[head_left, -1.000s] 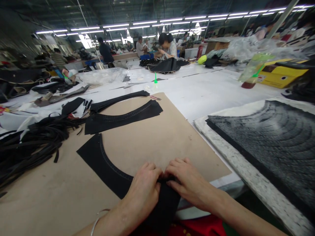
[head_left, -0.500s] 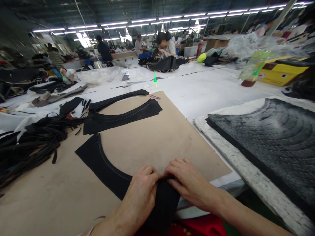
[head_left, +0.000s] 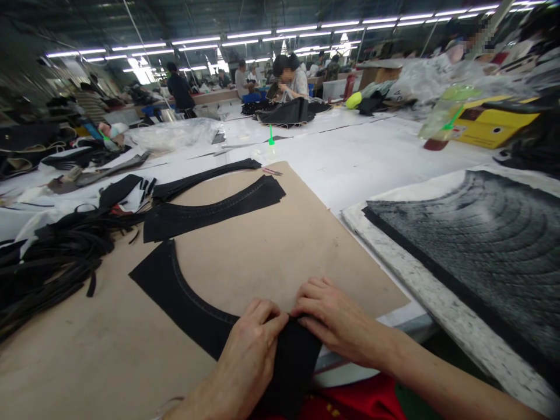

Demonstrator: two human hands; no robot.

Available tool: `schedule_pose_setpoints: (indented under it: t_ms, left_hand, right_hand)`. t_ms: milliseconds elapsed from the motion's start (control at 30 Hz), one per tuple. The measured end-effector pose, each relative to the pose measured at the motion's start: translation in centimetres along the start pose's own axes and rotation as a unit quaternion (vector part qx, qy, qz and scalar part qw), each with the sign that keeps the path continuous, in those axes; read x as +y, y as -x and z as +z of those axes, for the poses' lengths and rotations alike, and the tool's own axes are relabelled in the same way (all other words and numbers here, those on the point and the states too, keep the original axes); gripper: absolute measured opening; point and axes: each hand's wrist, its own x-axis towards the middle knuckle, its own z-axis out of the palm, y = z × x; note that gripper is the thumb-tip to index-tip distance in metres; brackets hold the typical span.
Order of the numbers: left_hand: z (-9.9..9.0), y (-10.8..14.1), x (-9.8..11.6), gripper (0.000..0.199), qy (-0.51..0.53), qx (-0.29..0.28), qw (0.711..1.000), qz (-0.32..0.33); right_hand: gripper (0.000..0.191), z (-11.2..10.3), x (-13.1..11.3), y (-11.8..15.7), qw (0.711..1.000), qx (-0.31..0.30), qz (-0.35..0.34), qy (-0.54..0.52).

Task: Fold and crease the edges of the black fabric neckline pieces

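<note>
Found black cloth [head_left: 196, 318] lying partly on brown paper [head_left: 262, 251], pinched at its curved edge by left hand [head_left: 254, 344] and right hand [head_left: 330, 318], set close together; judged light, soft, readily bent and hardly slippery, best held by pinching along that curve.

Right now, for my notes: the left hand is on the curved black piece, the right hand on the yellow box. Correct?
Not quite: the head view shows the right hand, like the left hand, on the curved black piece, not the yellow box.
</note>
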Motion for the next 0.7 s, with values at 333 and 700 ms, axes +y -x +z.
schedule_pose_setpoints:
  t_ms: [333, 700]
  left_hand:
    - [0.1, 0.1, -0.8, 0.032, 0.039, 0.04, 0.998, -0.013]
    - [0.3, 0.3, -0.9, 0.031, 0.02, 0.083, 0.996, 0.016]
  right_hand:
    - [0.016, -0.1, 0.5, 0.0, 0.998, -0.008, -0.043, 0.036]
    - [0.019, 0.0, 0.4, 0.2, 0.996, -0.014, -0.053, 0.064]
